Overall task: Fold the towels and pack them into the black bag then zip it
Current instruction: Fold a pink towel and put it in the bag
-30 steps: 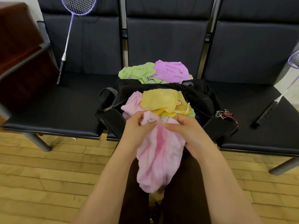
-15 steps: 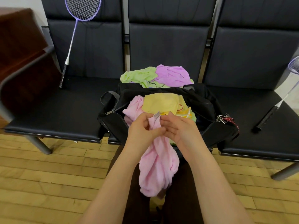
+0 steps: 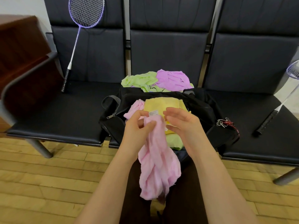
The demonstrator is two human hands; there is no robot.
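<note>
My left hand [image 3: 137, 125] pinches the top corner of a pink towel [image 3: 157, 162], next to its white label; the rest hangs down crumpled over my lap. My right hand [image 3: 182, 122] is just right of that corner, fingers spread, holding nothing. Behind both hands the black bag [image 3: 202, 107] stands unzipped on the middle seat. Inside it lie a folded yellow towel [image 3: 160, 103], another pink towel [image 3: 135, 106] at its left and a green one [image 3: 174, 139] lower down. Loose green towels [image 3: 140, 80] and a purple towel [image 3: 173, 79] are heaped behind the bag.
A row of black padded seats [image 3: 56, 113] carries the bag. A purple badminton racket [image 3: 77, 39] leans on the left seat back, another racket [image 3: 275, 113] lies on the right seat. A red keyring [image 3: 226, 123] hangs at the bag's right end. Wooden floor below, brown cabinet [image 3: 21, 50] at left.
My right hand has let go of the pink towel and drawn slightly to the right with its fingers spread. My left hand has lifted the towel's labelled corner higher.
</note>
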